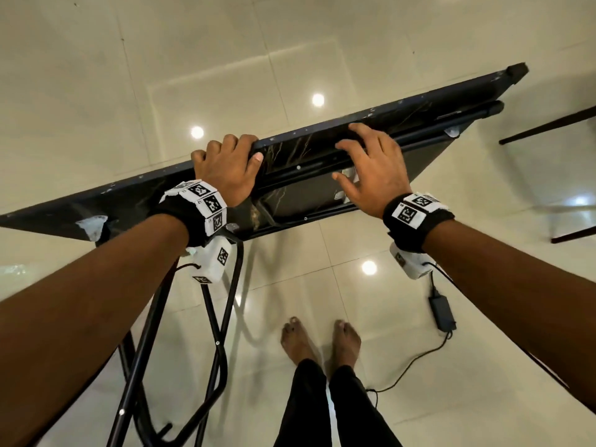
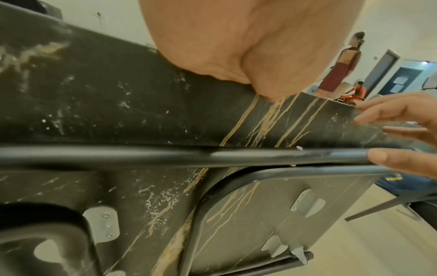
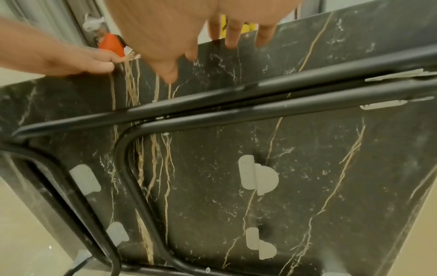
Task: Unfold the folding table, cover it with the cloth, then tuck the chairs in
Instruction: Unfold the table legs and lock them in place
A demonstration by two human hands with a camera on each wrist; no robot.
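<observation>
Close view of the underside of a folding table [image 3: 295,168], black with gold and white marble veins. Two black metal leg tubes [image 3: 260,99] lie folded flat across it, side by side. Grey hinge brackets [image 3: 256,177] are screwed to the panel. The right hand [image 3: 189,28] hangs above with straight fingers [image 3: 232,31] reaching the top edge. The left hand [image 3: 71,59] pinches that edge, left.

Table [image 1: 129,204] tilted on edge before feet [image 1: 319,340]; legs [image 1: 222,317] below left; adapter [image 1: 442,309] right; chair [image 1: 548,124] far right.
</observation>
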